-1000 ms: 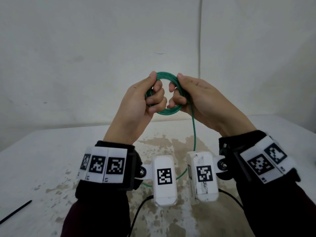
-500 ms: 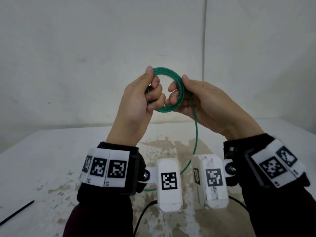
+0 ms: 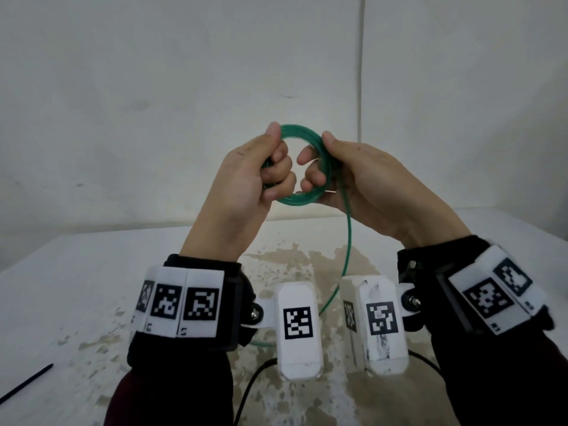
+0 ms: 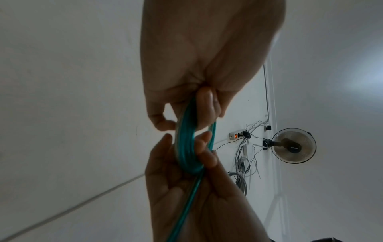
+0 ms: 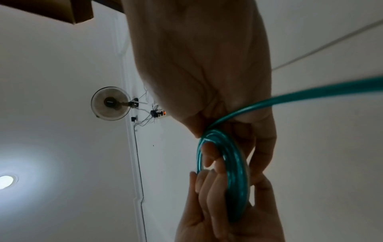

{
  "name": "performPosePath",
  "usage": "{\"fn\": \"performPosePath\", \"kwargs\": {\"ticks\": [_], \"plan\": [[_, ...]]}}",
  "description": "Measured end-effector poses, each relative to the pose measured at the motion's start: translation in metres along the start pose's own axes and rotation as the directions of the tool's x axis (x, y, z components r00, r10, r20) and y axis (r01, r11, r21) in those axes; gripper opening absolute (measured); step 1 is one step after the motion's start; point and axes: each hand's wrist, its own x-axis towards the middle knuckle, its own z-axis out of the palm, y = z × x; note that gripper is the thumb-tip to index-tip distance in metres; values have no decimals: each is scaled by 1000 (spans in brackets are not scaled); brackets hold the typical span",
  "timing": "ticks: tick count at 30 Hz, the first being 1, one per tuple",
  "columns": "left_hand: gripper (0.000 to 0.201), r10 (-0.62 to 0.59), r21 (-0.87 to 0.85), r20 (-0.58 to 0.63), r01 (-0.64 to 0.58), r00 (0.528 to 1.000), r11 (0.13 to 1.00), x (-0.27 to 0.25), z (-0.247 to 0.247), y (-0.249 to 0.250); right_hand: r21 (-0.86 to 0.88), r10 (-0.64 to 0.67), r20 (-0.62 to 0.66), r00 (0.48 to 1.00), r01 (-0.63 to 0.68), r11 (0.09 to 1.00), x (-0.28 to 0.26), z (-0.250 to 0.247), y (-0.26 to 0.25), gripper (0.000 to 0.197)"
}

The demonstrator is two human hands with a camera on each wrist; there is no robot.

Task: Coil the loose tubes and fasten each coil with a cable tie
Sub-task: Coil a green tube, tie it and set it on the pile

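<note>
A green tube coil [image 3: 299, 200] is held upright in the air above the table, in the middle of the head view. My left hand [image 3: 270, 167] grips its left side, thumb on top and fingers curled through the ring. My right hand [image 3: 319, 167] grips the right side, thumb on the outer rim. The loose tail [image 3: 348, 241] hangs from under the right hand down to the table between my wrists. In the left wrist view the coil [image 4: 184, 144] runs between both hands. In the right wrist view the coil [image 5: 236, 180] shows edge-on, with the tail [image 5: 290, 98] crossing my palm.
A white table [image 3: 92, 287] with brown stains lies below. A black cable tie [image 3: 26, 384] rests at its front left. Black cords [image 3: 252, 382] trail near my wrists. A wall stands close behind; a fan [image 4: 293, 145] and power strip show on it.
My right thumb has slid from the top of the coil round to its right side. The left hand keeps its grip, and the coil has risen slightly.
</note>
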Motion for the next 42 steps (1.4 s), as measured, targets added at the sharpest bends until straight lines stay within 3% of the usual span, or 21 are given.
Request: {"fn": "performPosePath", "kwargs": {"ticks": [4, 10, 13, 17, 21, 25, 28, 32, 35, 38, 42], "plan": [[39, 4, -33, -27, -5, 1000, 999, 1, 2, -1, 17, -11, 16, 1000, 11, 1000, 1, -1, 2, 39], [42, -159, 92, 73, 152, 985, 984, -2, 0, -1, -151, -2, 0, 1000, 2, 989, -3, -3, 0, 37], [39, -65, 121, 40, 60, 997, 991, -3, 0, -1, -131, -9, -25, 1000, 6, 991, -1, 0, 1, 39], [40, 41, -7, -40, -41, 998, 999, -1, -1, 3, -45, -11, -8, 1000, 10, 999, 0, 3, 0, 41], [42, -41, -33, 9, 41, 999, 999, 0, -1, 1, -12, -22, -1, 1000, 22, 1000, -1, 2, 0, 37], [39, -162, 106, 79, 153, 984, 982, -2, -2, 1, -143, -18, 15, 1000, 20, 990, -3, -1, 0, 36], [38, -85, 162, 68, 73, 994, 984, -4, -4, 1, -163, -20, 14, 1000, 22, 986, -2, 1, 0, 38], [38, 36, 83, 23, -38, 999, 996, -2, -2, 0, -109, -48, -8, 999, 47, 993, 0, -1, -1, 41], [39, -60, 61, 77, 55, 995, 997, -2, 0, 0, -108, -45, 19, 999, 47, 993, -2, -4, -1, 38], [40, -169, 164, 133, 147, 977, 975, -5, -2, 3, -244, -37, 42, 998, 46, 969, -4, -1, 0, 38], [38, -66, 220, 58, 51, 996, 974, -5, -5, 1, -207, -14, 4, 1000, 14, 978, -2, 5, 2, 41]]}}
